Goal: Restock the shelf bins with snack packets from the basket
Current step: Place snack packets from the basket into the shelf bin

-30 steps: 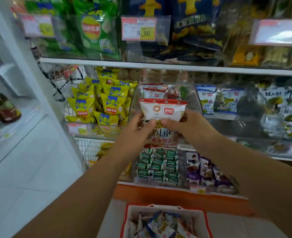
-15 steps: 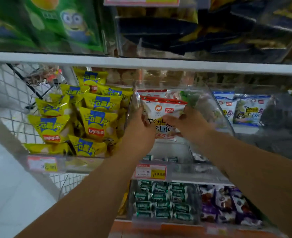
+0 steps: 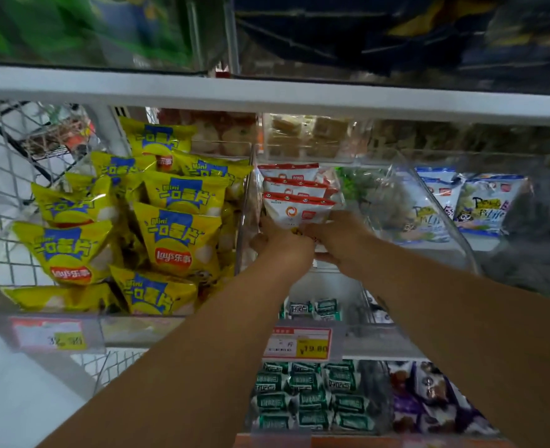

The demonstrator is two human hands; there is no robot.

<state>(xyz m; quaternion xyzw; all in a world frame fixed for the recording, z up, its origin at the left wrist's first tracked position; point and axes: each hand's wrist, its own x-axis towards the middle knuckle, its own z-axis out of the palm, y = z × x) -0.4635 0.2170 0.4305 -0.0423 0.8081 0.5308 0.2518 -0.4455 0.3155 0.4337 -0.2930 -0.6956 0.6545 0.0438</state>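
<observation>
Presently, both bare hands reach into the middle clear bin (image 3: 406, 189) on the white shelf (image 3: 267, 95). The left hand (image 3: 280, 242) and right hand (image 3: 343, 245) meet at the lower edge of the front packet (image 3: 294, 212), one at each bottom corner, fingers curled and gripping it; the fingertips are hidden behind the pack. Front packet: one soft, pillow-shaped pouch of white film with a red crimped top band and an orange round logo, upright in the left half of the bin. Behind it stand two matching packets (image 3: 291, 172) in a row, making three of the kind. Bin: rigid, glossy transparent plastic with sloped side walls. Left neighbouring bin: about ten yellow chip bags (image 3: 176, 236), puffed shiny foil with blue lettering, piled loosely. Right neighbouring bin: two blue-and-white pouches (image 3: 480, 205) plainly visible, others blurred through the plastic. Shelf front edge: two price tags (image 3: 297, 344), red and yellow, in clear holders. Lower bin: green-wrapped sweets (image 3: 309, 396), small and rectangular, at least a dozen in rows, with purple wrapped pieces (image 3: 428, 396) beside them. A white wire mesh panel (image 3: 2, 189) closes the shelf's left end.
</observation>
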